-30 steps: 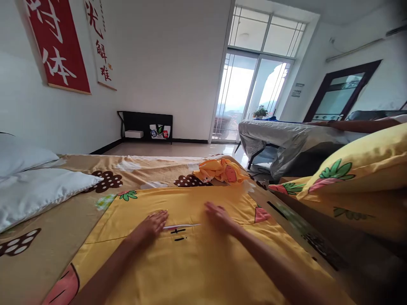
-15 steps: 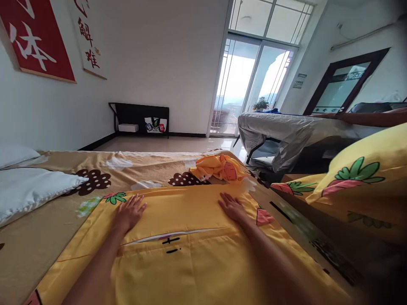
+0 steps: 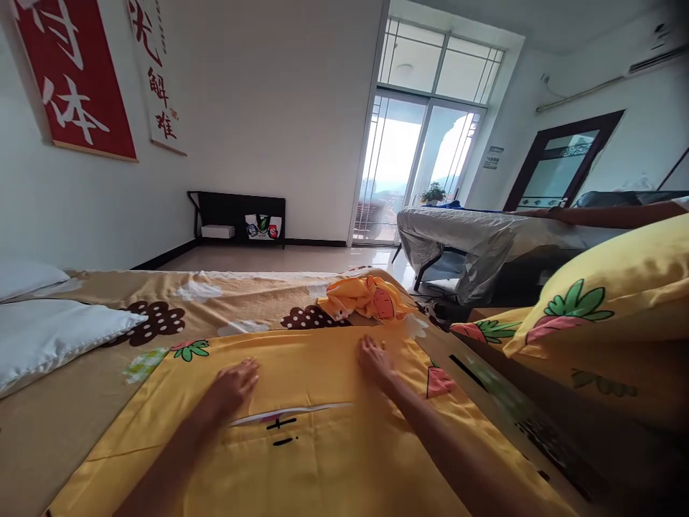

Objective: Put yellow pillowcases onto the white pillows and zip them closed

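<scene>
A yellow pillowcase (image 3: 301, 359) printed with carrots lies spread flat on the bed in front of me. Across its middle runs a slit with a white edge (image 3: 280, 414), slightly parted. My left hand (image 3: 237, 384) is on the cloth just beyond the left end of the slit, fingers loosely extended and a little blurred. On the far right part of the pillowcase, my right hand (image 3: 375, 360) touches the fabric with its fingers slightly bent and apart. Neither hand holds anything that I can see. A crumpled orange-yellow cloth (image 3: 366, 298) lies just past the far edge.
White pillows (image 3: 59, 341) lie on the patterned bed sheet (image 3: 48, 438) at left. At right, a plump yellow pillow (image 3: 635, 273) rises beside a cardboard box (image 3: 511, 402). Another person's arm (image 3: 619, 213) reaches over a plastic-covered table (image 3: 457, 226).
Both hands have moved inward, toward each other; the left has also come nearer to me and the slit. The slit looks shorter and shifted. The camera view has tilted up slightly.
</scene>
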Demonstrator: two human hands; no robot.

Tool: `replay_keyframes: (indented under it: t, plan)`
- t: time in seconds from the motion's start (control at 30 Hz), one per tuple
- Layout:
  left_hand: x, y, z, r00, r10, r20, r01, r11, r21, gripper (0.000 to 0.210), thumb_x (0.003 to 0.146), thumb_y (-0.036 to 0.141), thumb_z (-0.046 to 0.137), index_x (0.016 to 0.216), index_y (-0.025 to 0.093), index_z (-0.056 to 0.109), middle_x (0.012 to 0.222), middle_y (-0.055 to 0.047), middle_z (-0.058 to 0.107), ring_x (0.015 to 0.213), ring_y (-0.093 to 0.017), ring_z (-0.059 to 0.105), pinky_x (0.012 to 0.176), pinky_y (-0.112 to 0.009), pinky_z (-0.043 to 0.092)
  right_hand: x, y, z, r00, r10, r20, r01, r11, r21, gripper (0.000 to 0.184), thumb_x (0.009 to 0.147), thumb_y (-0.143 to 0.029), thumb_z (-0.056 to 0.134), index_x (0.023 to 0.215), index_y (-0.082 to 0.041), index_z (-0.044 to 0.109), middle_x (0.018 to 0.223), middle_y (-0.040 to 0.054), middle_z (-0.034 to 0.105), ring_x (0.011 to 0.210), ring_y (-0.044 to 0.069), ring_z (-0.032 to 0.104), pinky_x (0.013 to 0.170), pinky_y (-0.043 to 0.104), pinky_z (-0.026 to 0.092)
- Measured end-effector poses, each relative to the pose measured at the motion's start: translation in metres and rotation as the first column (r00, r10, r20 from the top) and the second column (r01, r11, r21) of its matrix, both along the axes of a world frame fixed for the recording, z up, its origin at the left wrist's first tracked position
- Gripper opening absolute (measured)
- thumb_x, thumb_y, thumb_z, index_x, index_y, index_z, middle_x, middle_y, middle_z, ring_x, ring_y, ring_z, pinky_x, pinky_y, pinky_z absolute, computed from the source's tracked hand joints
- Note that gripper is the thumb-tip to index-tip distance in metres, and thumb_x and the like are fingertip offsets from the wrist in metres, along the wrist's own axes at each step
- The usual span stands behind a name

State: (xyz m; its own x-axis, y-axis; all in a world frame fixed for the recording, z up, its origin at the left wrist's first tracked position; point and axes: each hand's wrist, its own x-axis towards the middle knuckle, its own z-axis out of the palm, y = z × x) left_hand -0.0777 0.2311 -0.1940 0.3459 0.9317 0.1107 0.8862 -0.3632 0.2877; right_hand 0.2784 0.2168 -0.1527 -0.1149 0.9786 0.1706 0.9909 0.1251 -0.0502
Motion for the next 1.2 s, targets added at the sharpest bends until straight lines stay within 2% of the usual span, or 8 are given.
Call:
replay_keyframes:
  t: [0.1,0.23,0.33,0.5,0.63,0.77,0.93,1.2]
  plan:
    - [0.051,-0.022,-0.003,0.968,-0.249,0.013,0.25,0.968,-0.001,0.045,0.094,0.035,0.039,0.138,0.027,0.048,0.146,-0.004,0.044,0.135,-0.018,0.041,0.113,-0.037,0.033,-0.047,-0.045,-0.009,0.925,0.375,-0.055,-0.379,0.922,-0.08,0.037,0.087,-0.032,0.058,0.124,-0.024,0.058,0.136,0.0023,0.055,0.127,0.015,0.046,0.105,0.024,0.035]
    - [0.084,-0.039,-0.006,0.905,-0.425,0.002,0.424,0.903,-0.065,0.046,0.099,0.036,0.029,0.144,0.029,0.038,0.151,-0.004,0.034,0.141,-0.022,0.031,0.115,-0.052,0.025,-0.077,-0.087,-0.022,0.733,0.634,-0.246,-0.651,0.759,0.014,0.049,0.09,-0.036,0.051,0.136,-0.021,0.045,0.144,0.0073,0.046,0.137,0.019,0.033,0.114,0.035,0.023]
    - [0.081,-0.04,-0.002,0.915,-0.403,-0.021,0.397,0.908,-0.132,0.047,0.1,0.033,0.027,0.146,0.028,0.034,0.154,-0.004,0.029,0.143,-0.022,0.027,0.115,-0.052,0.024,-0.075,-0.088,-0.026,0.695,0.671,-0.26,-0.687,0.726,0.036,0.044,0.09,-0.031,0.05,0.133,-0.021,0.048,0.137,0.0076,0.053,0.13,0.019,0.043,0.11,0.034,0.029]
    - [0.077,-0.039,0.011,0.927,-0.364,-0.093,0.344,0.922,-0.177,0.049,0.099,0.041,0.031,0.147,0.036,0.026,0.157,-0.001,0.018,0.145,-0.023,0.018,0.116,-0.055,0.018,-0.08,-0.09,-0.043,0.765,0.642,-0.048,-0.638,0.766,0.075,0.042,0.087,-0.02,0.047,0.126,-0.004,0.054,0.127,0.0229,0.057,0.122,0.031,0.049,0.101,0.044,0.038]
    - [0.08,-0.037,0.011,0.924,-0.37,-0.099,0.349,0.919,-0.18,0.054,0.094,0.051,0.04,0.146,0.04,0.028,0.157,0.0,0.02,0.145,-0.025,0.02,0.116,-0.054,0.018,-0.088,-0.095,-0.047,0.79,0.597,-0.139,-0.599,0.8,0.035,0.026,0.084,-0.018,0.049,0.106,-0.012,0.062,0.109,0.014,0.064,0.104,0.027,0.056,0.091,0.04,0.043]
    - [0.087,-0.03,0.005,0.942,-0.325,-0.084,0.319,0.945,-0.078,0.049,0.091,0.046,0.049,0.14,0.036,0.043,0.153,-0.003,0.033,0.14,-0.025,0.032,0.113,-0.05,0.028,-0.085,-0.094,-0.041,0.832,0.498,-0.244,-0.497,0.865,0.072,0.025,0.084,-0.02,0.051,0.107,-0.015,0.059,0.112,0.0114,0.06,0.103,0.025,0.051,0.09,0.04,0.041]
    - [0.101,-0.017,0.006,0.931,-0.333,-0.151,0.352,0.927,0.128,0.036,0.093,0.035,0.05,0.128,0.03,0.057,0.141,-0.005,0.052,0.129,-0.022,0.049,0.104,-0.04,0.04,-0.084,-0.101,-0.03,0.785,0.573,-0.237,-0.578,0.814,0.057,0.016,0.084,-0.019,0.048,0.094,-0.016,0.061,0.102,0.0095,0.062,0.099,0.024,0.051,0.09,0.037,0.039]
    - [0.115,-0.006,0.015,0.913,-0.268,-0.306,0.342,0.913,0.221,0.029,0.096,0.022,0.043,0.119,0.023,0.061,0.126,-0.009,0.062,0.112,-0.022,0.058,0.097,-0.04,0.041,-0.088,-0.118,-0.021,0.744,0.564,-0.359,-0.628,0.774,-0.083,0.019,0.078,-0.02,0.054,0.094,-0.016,0.063,0.096,0.0084,0.068,0.093,0.023,0.06,0.084,0.031,0.042]
